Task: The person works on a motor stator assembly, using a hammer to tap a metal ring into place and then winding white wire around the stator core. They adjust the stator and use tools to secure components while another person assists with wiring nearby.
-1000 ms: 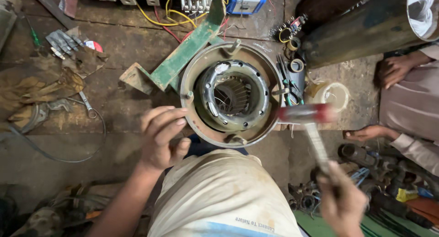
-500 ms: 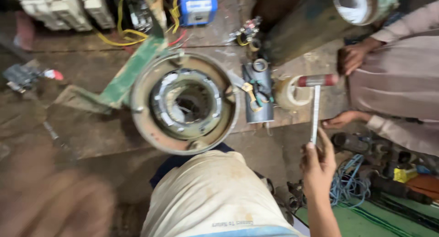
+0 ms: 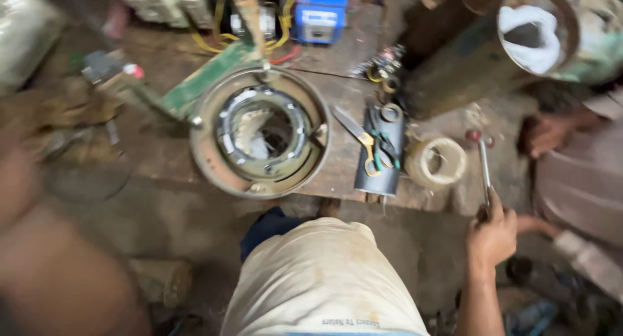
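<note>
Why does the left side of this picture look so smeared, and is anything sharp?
Head view: the big brownish shape at lower left is blurred beyond telling, likely an arm close to the lens; the far edges are soft too. The round motor housing, scissors and right hand gripping the hammer are fairly sharp; light is dim and even.

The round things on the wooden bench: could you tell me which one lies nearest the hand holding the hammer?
The pale spool of string, just left of the hammer in the right hand. The big rusty motor housing sits farther left, past the dark cylinder.
</note>
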{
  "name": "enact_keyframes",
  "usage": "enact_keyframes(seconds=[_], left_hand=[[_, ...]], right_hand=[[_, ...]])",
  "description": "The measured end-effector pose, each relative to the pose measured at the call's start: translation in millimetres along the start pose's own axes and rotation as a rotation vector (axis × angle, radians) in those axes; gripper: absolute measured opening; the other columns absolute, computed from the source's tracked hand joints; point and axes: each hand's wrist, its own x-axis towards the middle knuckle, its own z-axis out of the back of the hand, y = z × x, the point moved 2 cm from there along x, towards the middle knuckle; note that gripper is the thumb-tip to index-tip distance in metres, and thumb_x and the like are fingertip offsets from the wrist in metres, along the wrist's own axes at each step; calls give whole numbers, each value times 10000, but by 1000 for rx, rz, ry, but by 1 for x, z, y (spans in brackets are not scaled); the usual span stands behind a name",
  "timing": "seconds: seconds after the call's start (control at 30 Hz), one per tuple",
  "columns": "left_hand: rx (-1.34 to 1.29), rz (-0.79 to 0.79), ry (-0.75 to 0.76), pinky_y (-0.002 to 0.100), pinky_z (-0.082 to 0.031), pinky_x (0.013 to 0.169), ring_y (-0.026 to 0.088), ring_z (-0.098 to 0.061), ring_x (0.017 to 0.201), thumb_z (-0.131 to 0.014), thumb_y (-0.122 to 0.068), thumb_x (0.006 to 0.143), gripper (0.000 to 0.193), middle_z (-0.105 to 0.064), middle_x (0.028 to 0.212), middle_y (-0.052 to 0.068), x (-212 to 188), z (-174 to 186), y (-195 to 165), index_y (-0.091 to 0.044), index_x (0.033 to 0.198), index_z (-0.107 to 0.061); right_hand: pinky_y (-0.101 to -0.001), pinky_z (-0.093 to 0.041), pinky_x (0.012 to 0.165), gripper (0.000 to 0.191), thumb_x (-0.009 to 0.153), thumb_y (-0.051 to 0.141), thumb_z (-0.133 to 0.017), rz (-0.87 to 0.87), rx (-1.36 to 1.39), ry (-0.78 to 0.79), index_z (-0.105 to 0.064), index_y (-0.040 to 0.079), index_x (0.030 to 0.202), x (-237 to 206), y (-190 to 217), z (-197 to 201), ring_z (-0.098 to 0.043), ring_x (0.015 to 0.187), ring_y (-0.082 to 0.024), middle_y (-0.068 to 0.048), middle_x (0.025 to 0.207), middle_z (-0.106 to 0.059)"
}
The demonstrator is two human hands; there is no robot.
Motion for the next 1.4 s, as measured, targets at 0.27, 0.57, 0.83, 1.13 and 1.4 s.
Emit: enact_keyframes(seconds=[0.27,0.57,0.83,1.13,1.4], left_hand=[[-137,-6,-188,293,-479,698,193,-588,701,-512,-462,1164,437,-595,778,103,-81,-24,30,-96,1403,-493],[32,289,-420,294,-476,827,139,-596,805,-516,-374,1100,402,-637,818,79,-220,-46,40,-1,1248,-539],[58,347,-250,277,-497,743,117,-611,784,-539,-256,1080,269,-621,846,51,-236,-61,36,-14,1182,-599],[123,369,-238,291,-524,799,134,-639,834,-558,-250,1073,261,-642,884,54,-216,-56,29,-25,1194,-610],[840,-148,194,476,-426,1091,336,-607,1207,-713,-376,941,454,-677,1227,147,-136,-65,37,-42,1239,-636]], right_hand=[[-516,-492,958,510,814,180,-824,120,-5,40,-714,181,1312,4,-13,-45,-547,1132,-415,-187,1240,-594],[-492,-423,1081,429,866,92,-730,671,537,178,-687,120,1292,44,147,26,-528,1274,-403,-159,1375,-598],[-490,-384,1100,425,953,272,-635,994,460,145,-640,111,1347,36,256,4,-494,1379,-329,-98,1497,-538],[-467,-396,1132,436,1022,308,-575,737,813,369,-596,43,1367,14,243,13,-517,1340,-379,-172,1428,-571],[-398,-472,1066,666,1086,491,-374,534,1344,636,-392,-9,1526,11,278,57,-538,1337,-297,-197,1475,-504]])
